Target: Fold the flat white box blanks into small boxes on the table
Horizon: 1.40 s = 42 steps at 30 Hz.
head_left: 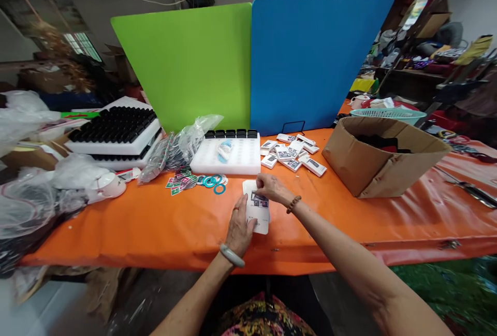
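Observation:
A white printed carton [259,222] with small dark pictures lies just above the orange table's front part, long and flat in shape. My left hand [239,227] grips its left side, with the thumb across the lower printed face. At the upper end, my right hand [272,188] has its fingers curled and pressed against the carton; the fingertips are partly hidden. Beyond my hands stands a white foam tray [243,157] with a row of black pieces along its back and a small printed packet [225,149] on top. Several small white boxes [293,152] lie heaped to its right.
On the right stands an open cardboard box [349,162] with dark items inside. Teal rings [219,189], printed cards [182,181] and plastic bags [182,147] lie left of centre. Stacked foam trays [112,144] of black pieces sit farther left. Green and blue panels [318,61] rise behind.

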Each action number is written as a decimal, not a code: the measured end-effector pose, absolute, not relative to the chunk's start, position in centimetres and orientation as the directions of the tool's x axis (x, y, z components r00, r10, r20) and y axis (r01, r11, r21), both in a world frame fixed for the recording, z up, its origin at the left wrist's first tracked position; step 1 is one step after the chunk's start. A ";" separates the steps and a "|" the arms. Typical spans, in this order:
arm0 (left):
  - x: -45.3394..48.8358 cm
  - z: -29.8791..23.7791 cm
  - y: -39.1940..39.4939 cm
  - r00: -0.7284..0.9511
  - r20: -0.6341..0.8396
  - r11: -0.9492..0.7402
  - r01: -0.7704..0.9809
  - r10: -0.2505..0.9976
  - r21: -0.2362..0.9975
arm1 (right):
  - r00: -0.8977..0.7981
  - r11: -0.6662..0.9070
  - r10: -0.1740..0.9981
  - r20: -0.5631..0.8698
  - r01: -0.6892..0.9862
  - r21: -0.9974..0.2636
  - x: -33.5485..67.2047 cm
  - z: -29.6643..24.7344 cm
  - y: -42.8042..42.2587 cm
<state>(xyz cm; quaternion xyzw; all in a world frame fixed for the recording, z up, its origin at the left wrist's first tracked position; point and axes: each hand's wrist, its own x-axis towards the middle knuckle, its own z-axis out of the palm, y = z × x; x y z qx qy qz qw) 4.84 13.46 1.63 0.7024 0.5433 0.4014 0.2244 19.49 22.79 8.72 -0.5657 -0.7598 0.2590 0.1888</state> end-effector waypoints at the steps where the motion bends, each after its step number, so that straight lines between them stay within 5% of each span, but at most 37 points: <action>1: 4.9 2.0 13.3 0.063 0.337 -0.310 0.578 0.939 0.755 | -0.281 0.219 0.960 0.000 0.749 -0.625 19.7 8.9 22.2; 9: 5.6 4.1 11.1 -0.008 0.327 -0.283 0.483 0.945 0.829 | -0.127 0.152 0.987 0.098 0.550 -0.821 21.8 9.2 15.6; 16: 5.7 4.2 9.0 0.112 0.250 -0.274 0.399 0.962 0.875 | -0.090 -0.054 0.993 -0.078 0.243 -0.969 23.1 7.6 11.7; 23: 5.1 3.9 7.6 0.310 0.233 -0.352 0.417 0.922 0.838 | -0.222 -0.349 0.903 -0.368 0.120 -0.929 24.4 6.8 9.2; 29: 4.6 2.9 6.9 0.394 0.197 -0.376 0.453 0.898 0.808 | -0.362 -0.480 0.841 -0.402 -0.157 -0.863 23.7 3.9 7.6; 37: 5.3 0.8 4.7 0.343 0.107 -0.342 0.757 0.933 0.557 | -0.226 -0.417 0.906 -0.358 -0.324 -0.849 21.4 1.6 5.8; 42: 5.5 0.7 3.8 0.324 0.001 -0.216 0.630 0.946 0.746 | -0.231 -0.380 0.913 -0.336 -0.184 -0.906 20.0 2.3 5.2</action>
